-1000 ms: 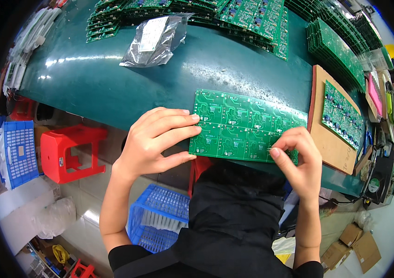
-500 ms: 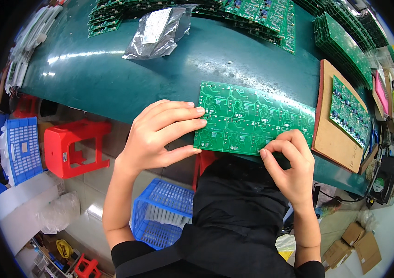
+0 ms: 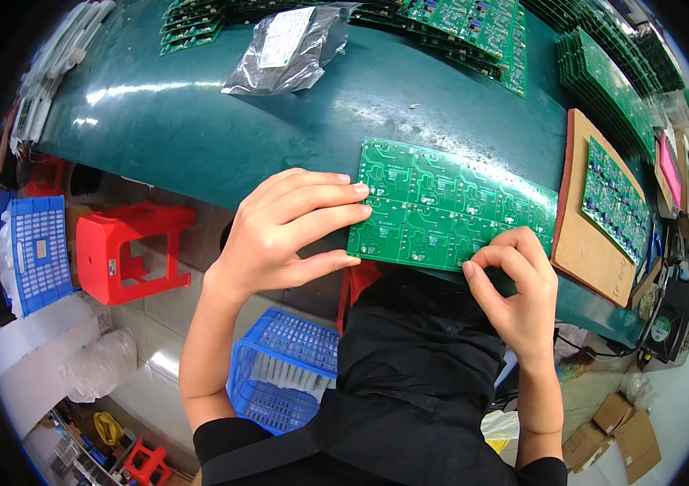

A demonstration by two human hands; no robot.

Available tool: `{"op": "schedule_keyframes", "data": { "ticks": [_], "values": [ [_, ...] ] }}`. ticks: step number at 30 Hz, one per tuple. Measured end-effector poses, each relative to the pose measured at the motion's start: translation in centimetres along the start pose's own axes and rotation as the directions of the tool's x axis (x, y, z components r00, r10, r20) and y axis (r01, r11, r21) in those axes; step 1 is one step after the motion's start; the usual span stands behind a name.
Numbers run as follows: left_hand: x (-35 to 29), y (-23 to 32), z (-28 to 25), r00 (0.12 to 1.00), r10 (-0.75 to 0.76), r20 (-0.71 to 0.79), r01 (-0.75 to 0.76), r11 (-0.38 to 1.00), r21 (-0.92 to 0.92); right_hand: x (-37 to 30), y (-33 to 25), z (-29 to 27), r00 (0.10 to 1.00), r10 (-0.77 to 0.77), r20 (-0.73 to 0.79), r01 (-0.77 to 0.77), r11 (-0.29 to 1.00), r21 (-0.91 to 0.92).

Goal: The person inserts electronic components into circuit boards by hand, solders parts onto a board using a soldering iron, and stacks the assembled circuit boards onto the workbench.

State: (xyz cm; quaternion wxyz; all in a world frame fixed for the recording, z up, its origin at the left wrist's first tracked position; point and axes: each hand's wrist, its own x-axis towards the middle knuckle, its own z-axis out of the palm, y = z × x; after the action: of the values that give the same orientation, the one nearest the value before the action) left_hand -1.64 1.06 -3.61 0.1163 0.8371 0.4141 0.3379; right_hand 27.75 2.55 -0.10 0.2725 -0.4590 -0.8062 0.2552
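Note:
A green printed circuit board panel (image 3: pixel 429 202) lies at the near edge of the table, its solder side up and divided into several repeated sections. My left hand (image 3: pixel 283 231) grips its left edge, fingertips on top and thumb at the near-left corner. At the near edge, toward the right, my right hand (image 3: pixel 518 283) pinches the same panel between thumb and index finger, the other fingers curled. What lies under the panel is hidden. Right of it, another circuit board (image 3: pixel 613 198) with small upright components rests on a brown board (image 3: pixel 579 194).
On the green table (image 3: pixel 158 121), a clear plastic bag with a white label (image 3: pixel 287 53) lies at the back. Stacks of circuit boards (image 3: pixel 603 85) stand at the far side and right. Below are a blue basket (image 3: pixel 283 373) and a red stool (image 3: pixel 130 251).
The whole view has shifted slightly. Both hands keep their hold on the panel, with hardly any visible movement over the table.

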Motion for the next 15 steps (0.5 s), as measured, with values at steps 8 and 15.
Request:
{"op": "schedule_keyframes", "data": {
  "ticks": [8,15],
  "values": [
    [0.0,0.0,0.1,1.000,0.008,-0.004,-0.008,1.000,-0.009,0.5,-0.7,0.1,0.992,-0.103,0.068,0.110,0.986,-0.124],
    [-0.1,-0.1,0.1,1.000,0.010,-0.007,-0.010,1.000,0.007,-0.2,-1.0,0.1,0.992,-0.108,0.064,0.117,0.979,-0.165]
  ]
}}
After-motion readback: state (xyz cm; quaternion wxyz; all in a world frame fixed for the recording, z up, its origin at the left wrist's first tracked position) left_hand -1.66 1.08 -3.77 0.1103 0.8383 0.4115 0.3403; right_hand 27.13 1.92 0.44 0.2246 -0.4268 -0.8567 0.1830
